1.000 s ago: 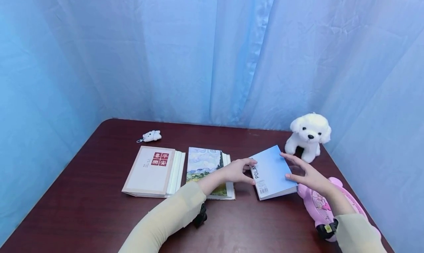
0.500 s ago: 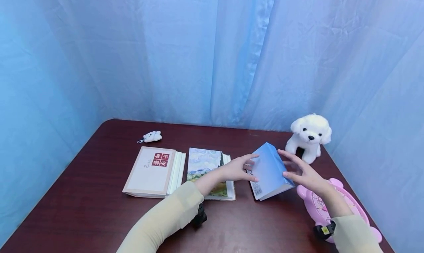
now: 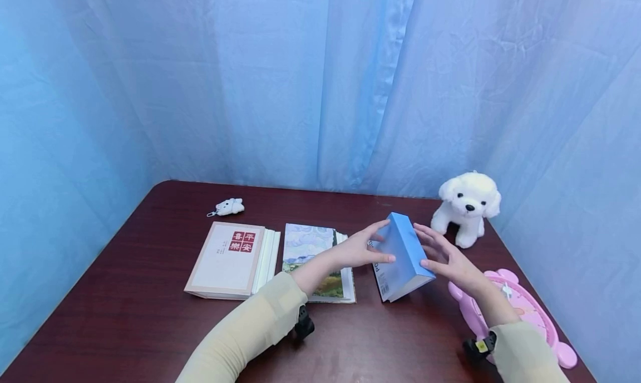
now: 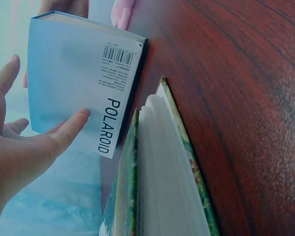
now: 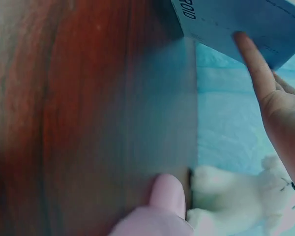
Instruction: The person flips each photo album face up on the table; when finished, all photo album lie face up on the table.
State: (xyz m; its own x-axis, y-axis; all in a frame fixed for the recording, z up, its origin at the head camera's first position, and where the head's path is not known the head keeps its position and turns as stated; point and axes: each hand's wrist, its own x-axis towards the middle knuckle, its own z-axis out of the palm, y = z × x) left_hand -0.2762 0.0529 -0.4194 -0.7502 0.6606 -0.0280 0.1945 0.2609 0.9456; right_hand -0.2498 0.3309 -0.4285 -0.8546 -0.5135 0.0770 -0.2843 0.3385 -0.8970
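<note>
A thick pale blue book (image 3: 400, 260) printed POLAROID leans steeply between my two hands, its lower edge at the table and its blue side uppermost. My left hand (image 3: 358, 250) is at its left with spread fingers; in the left wrist view the thumb (image 4: 71, 129) lies against the barcoded cover. On the other side is my right hand (image 3: 449, 262), its thumb at the upper edge and its long fingers spread behind. In the right wrist view one straight digit (image 5: 255, 66) touches the far cover. Left of it lies a book with a painted landscape cover (image 3: 307, 249), partly under my left forearm.
A cream book with red square characters (image 3: 225, 260) lies further left, a small white plush keychain (image 3: 230, 206) behind it. At right, a white plush dog (image 3: 468, 205) sits near the back edge, and a pink clock (image 3: 538, 310) lies partly beneath my right forearm. Blue curtains enclose the dark table (image 3: 125, 327).
The blue book has tilted up from a low slant to a steep lean, its right side rising and moving left. My right hand has followed it leftward, baring more of the pink clock.
</note>
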